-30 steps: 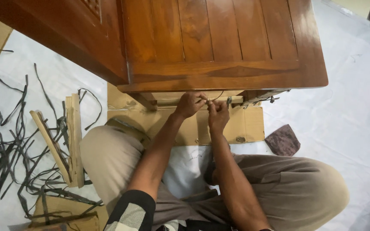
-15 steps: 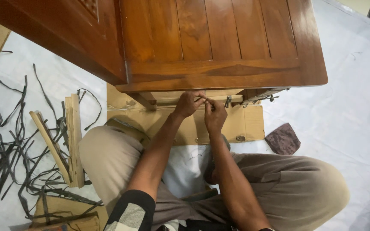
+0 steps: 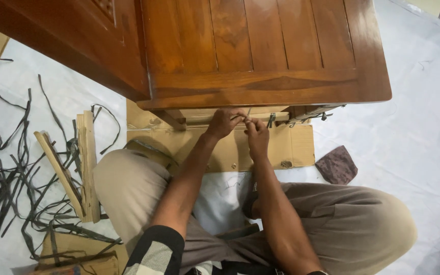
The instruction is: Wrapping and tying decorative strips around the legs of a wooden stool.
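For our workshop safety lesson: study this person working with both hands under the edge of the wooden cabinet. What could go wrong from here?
1. Both the left hand and right hand pinch a thin strap beneath the wooden cabinet; if it shifted, fingers might get pinched.
2. The strap could snap loose and cut or whip the fingers.
3. Loose dark straps and wood slats on the floor may trip someone.

To your left, dark plastic straps (image 3: 6, 188) lie tangled on the white floor sheet (image 3: 413, 137), with pale wooden slats (image 3: 80, 168) lying among them. A brown cardboard piece (image 3: 75, 254) sits near your left knee. On your right, a dark mottled cloth (image 3: 336, 166) lies flat, just beside the flattened cardboard (image 3: 294, 147).
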